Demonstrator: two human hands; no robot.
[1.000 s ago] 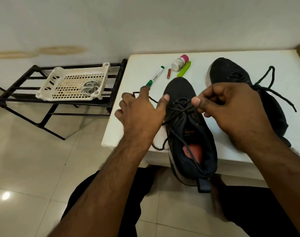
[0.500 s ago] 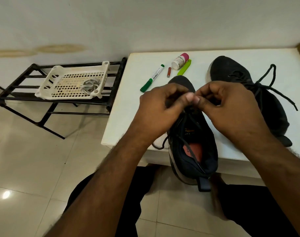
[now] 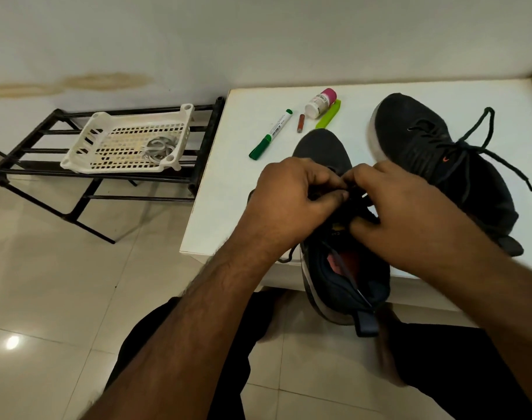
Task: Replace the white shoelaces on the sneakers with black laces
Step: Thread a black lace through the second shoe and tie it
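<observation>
Head view, left to right
Rack (image 3: 107,177): black metal frame on the tiled floor against the wall, left of the table.
Basket (image 3: 86,140): white perforated plastic, on the rack; a heap of pale laces (image 3: 159,148) lies in its right end.
Table (image 3: 225,189): white top.
Marker (image 3: 272,134): green and white, lying near the table's back edge.
Bottle (image 3: 320,103): white with pink cap, lying on its side beside a lime-green bar (image 3: 328,114).
Left hand (image 3: 292,198): fingers curled, pinching the black lace (image 3: 360,197) over the near sneaker's throat.
Near sneaker (image 3: 325,150): dark, toe pointing away, heel hanging past the table's front edge.
Right hand (image 3: 407,216): fingers bent, pinching the same lace, fingertips touching the left hand's.
Far sneaker (image 3: 425,147): on the table to the right, already laced in black, loose ends trailing right.
</observation>
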